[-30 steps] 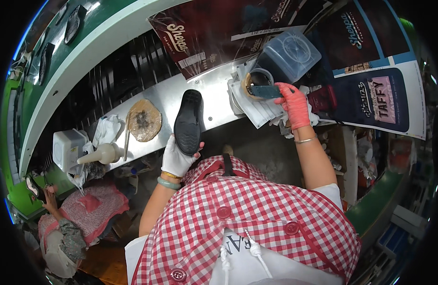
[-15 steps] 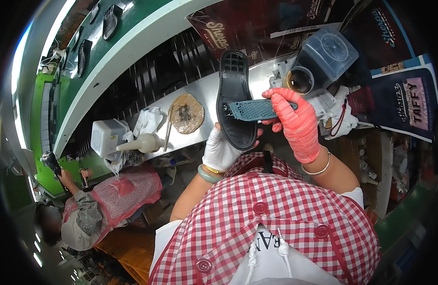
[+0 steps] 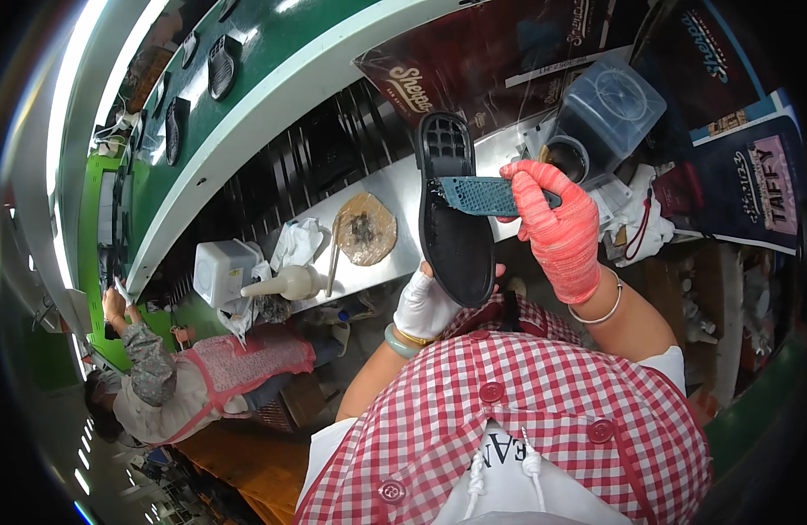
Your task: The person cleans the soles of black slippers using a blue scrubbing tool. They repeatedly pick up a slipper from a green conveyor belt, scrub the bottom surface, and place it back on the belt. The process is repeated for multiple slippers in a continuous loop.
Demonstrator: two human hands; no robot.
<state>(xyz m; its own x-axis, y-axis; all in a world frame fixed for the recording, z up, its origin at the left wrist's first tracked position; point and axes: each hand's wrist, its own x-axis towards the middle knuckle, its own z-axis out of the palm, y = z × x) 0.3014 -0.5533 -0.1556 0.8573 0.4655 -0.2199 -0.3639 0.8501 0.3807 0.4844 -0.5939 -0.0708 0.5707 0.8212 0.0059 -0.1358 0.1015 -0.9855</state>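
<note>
My left hand (image 3: 424, 308), in a white glove, grips a black shoe sole (image 3: 457, 254) around its lower end from beneath. The sole stands lengthwise in front of me with its inner side up, a grid of hollows showing at the far end. In a coral-pink glove, my right hand (image 3: 561, 229) is closed on the handle of a flat teal brush with a textured back (image 3: 482, 196). The brush lies across the sole near its middle, its left end at the inner surface; the bristles are mostly hidden, with a few pale strands showing.
A cup of dark liquid (image 3: 564, 159) stands by a clear plastic box (image 3: 615, 109). To the left are a round, film-covered pad (image 3: 367, 229), a nozzle bottle (image 3: 290, 284) and a white container (image 3: 221, 273). More soles (image 3: 221, 68) rest on a green conveyor (image 3: 272, 35). A co-worker (image 3: 193, 376) is at the left.
The brush has shifted from the sole's middle toward its far end. Sole and hands sit slightly lower and further right in the picture, as does most of the scene. The co-worker's arms have moved.
</note>
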